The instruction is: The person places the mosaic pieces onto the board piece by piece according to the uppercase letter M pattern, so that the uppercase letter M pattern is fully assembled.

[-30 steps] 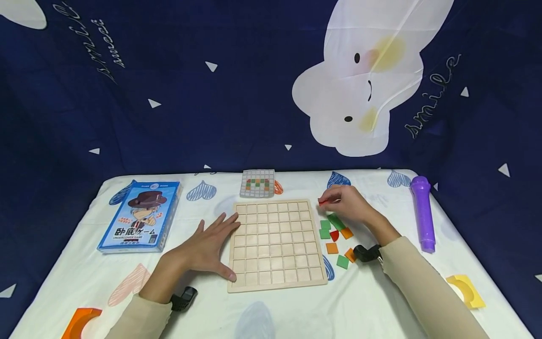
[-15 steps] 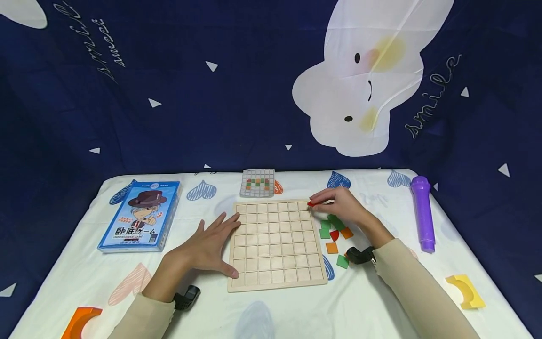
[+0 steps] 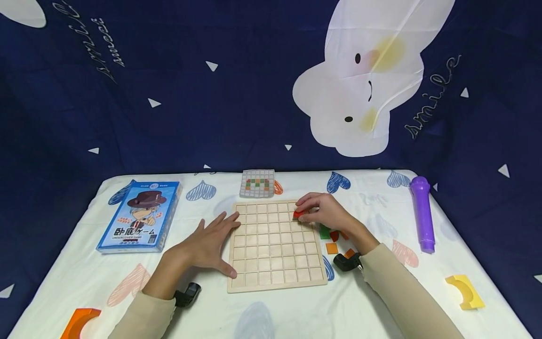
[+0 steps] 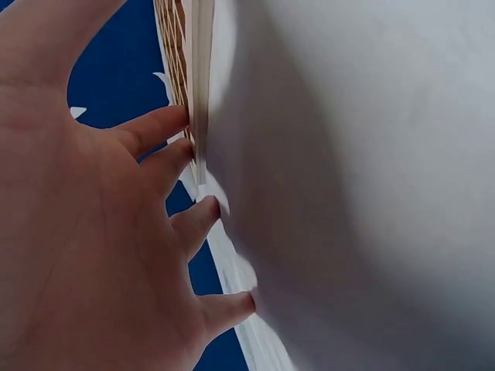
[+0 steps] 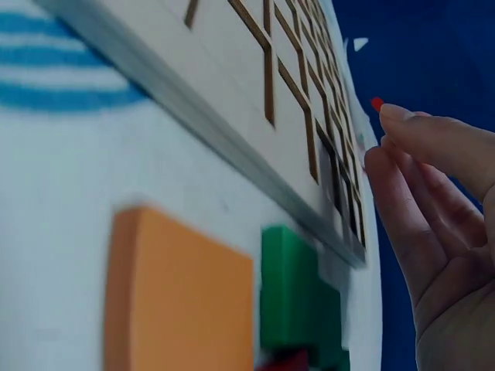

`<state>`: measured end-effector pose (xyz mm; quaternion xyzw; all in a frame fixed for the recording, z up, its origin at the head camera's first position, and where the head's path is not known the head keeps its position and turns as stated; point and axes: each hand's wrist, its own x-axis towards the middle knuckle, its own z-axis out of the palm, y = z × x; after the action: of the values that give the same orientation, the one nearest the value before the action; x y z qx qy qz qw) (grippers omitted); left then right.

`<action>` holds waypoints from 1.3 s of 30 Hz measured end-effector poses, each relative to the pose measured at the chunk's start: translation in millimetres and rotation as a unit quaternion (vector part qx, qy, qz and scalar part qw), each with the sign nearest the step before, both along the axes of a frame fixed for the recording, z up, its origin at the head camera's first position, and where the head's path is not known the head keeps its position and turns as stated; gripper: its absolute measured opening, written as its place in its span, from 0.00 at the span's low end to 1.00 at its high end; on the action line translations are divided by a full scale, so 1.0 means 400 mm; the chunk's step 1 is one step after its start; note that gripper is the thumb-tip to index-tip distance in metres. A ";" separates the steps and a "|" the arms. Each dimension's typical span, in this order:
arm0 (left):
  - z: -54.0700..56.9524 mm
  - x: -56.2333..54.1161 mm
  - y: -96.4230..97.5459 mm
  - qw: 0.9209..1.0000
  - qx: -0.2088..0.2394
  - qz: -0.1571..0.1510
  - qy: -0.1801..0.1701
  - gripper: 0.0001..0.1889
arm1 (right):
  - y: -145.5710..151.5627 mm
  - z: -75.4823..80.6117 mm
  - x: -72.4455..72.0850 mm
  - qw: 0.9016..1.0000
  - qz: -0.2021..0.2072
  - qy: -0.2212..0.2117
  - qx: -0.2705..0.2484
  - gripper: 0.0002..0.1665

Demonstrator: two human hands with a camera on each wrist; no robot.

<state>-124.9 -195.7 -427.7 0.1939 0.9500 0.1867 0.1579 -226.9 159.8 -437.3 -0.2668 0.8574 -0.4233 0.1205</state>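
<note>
A square wooden grid board (image 3: 277, 286) lies on the white cloth. Along its left edge rests my left hand (image 3: 203, 247), fingers spread, with thumb and fingertips touching the frame. My right hand (image 3: 328, 214) pinches a small red piece (image 3: 298, 214) above the board's upper right cells; the red tip (image 5: 377, 103) peeks past the thumb in the right wrist view. Right of the board lie loose pieces: an orange square tile (image 3: 332, 248), a green piece (image 3: 324, 231) and another red piece (image 3: 334, 236). The right hand and wrist camera partly hide this group.
Behind the board lies a pattern card (image 3: 257, 183) with a coloured grid. A blue game box (image 3: 139, 216) is at the left, a purple microphone-shaped stick (image 3: 422, 214) at the right. An orange arch block (image 3: 80, 321) and a yellow one (image 3: 467, 293) lie near the front corners.
My right hand has carried the red piece leftward, from beside the board to over its upper right cells. The left hand has stayed almost still at the left edge.
</note>
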 end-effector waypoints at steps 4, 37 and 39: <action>0.000 0.000 0.001 1.000 0.000 0.000 -0.002 0.70 | -0.025 -0.010 0.006 1.000 0.009 -0.004 -0.014 0.10; 0.001 -0.004 0.009 1.000 -0.011 0.012 -0.012 0.71 | -0.259 -0.007 0.039 0.991 0.128 0.041 0.027 0.09; 0.002 -0.004 0.008 1.000 -0.010 0.012 -0.012 0.71 | -0.266 -0.009 0.039 0.990 0.130 0.049 0.036 0.08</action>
<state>-126.7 -192.4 -427.1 0.1787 0.9522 0.1810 0.1693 -211.4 53.5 -441.0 -0.3918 0.8349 -0.3594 0.1422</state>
